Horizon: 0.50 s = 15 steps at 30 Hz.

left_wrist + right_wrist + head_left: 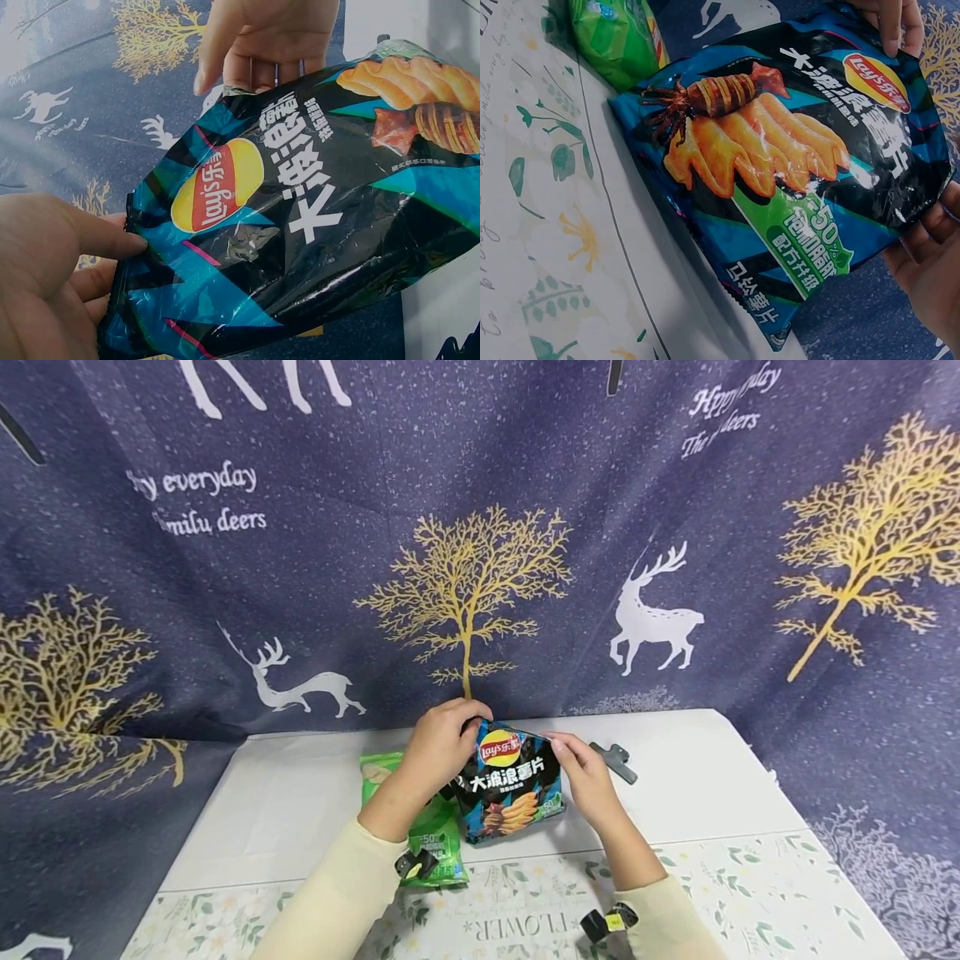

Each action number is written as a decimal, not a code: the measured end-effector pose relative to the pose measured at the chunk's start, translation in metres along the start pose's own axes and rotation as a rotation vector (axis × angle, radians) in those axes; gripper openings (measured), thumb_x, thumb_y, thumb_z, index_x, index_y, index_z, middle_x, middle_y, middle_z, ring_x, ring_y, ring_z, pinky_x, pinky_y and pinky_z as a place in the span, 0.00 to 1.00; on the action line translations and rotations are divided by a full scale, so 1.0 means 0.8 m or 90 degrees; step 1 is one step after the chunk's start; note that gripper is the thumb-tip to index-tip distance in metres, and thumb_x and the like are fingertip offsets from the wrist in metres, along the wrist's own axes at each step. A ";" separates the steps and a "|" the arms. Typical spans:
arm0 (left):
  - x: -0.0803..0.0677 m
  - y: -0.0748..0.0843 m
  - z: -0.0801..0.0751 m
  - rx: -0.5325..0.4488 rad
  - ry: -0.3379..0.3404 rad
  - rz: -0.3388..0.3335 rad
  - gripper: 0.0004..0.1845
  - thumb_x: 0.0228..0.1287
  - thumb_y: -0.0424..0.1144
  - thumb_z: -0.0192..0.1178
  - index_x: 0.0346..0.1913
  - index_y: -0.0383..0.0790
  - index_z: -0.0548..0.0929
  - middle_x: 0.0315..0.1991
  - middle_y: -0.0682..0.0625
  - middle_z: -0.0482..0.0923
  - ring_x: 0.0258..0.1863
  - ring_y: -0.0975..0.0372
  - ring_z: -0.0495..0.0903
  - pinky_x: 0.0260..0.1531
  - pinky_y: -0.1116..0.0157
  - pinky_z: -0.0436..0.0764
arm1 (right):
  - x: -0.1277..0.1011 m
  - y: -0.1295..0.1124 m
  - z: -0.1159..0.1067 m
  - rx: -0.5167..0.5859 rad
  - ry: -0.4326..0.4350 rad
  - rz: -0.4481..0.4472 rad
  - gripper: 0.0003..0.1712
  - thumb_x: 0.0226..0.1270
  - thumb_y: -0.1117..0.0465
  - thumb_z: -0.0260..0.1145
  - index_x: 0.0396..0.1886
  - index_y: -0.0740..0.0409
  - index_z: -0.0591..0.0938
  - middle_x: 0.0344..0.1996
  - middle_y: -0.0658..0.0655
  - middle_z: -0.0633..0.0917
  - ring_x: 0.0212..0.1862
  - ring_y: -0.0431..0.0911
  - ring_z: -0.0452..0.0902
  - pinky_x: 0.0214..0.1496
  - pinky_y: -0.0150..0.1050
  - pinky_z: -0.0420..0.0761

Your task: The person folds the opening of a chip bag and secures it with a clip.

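A black and blue Lay's chip bag (517, 781) is held up by its top edge between both hands, its printed front facing me. My left hand (442, 743) pinches the top left corner, the thumb in front in the left wrist view. At the top right edge my right hand (588, 777) grips the bag, with fingers behind it in the right wrist view (934, 277). A green chip bag (438, 839) lies on the table behind my left forearm, partly hidden by it. Right of the right hand lies a dark bag clip (618, 762).
The white table (300, 802) has a floral cloth (517, 910) with lettering along its near side. A dark blue curtain (480, 460) printed with gold trees and white deer hangs right behind the table's far edge.
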State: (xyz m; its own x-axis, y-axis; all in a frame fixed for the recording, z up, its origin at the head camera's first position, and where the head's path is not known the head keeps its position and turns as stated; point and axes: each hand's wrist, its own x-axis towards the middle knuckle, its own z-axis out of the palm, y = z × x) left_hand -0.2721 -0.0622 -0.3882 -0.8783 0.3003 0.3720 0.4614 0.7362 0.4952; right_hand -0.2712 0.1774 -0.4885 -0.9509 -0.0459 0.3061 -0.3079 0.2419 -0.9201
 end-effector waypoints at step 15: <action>-0.004 0.002 0.000 -0.013 0.005 0.021 0.12 0.74 0.31 0.54 0.44 0.47 0.87 0.44 0.51 0.85 0.15 0.67 0.59 0.22 0.69 0.65 | 0.002 0.003 0.000 0.040 -0.007 -0.004 0.15 0.78 0.58 0.59 0.52 0.62 0.85 0.50 0.62 0.86 0.46 0.33 0.80 0.51 0.26 0.78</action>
State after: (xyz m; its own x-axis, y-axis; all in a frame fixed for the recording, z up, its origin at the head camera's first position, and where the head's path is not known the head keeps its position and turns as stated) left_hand -0.2686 -0.0621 -0.3886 -0.8617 0.3192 0.3944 0.4925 0.7133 0.4988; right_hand -0.2731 0.1777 -0.4901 -0.9493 -0.0575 0.3091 -0.3144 0.1808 -0.9319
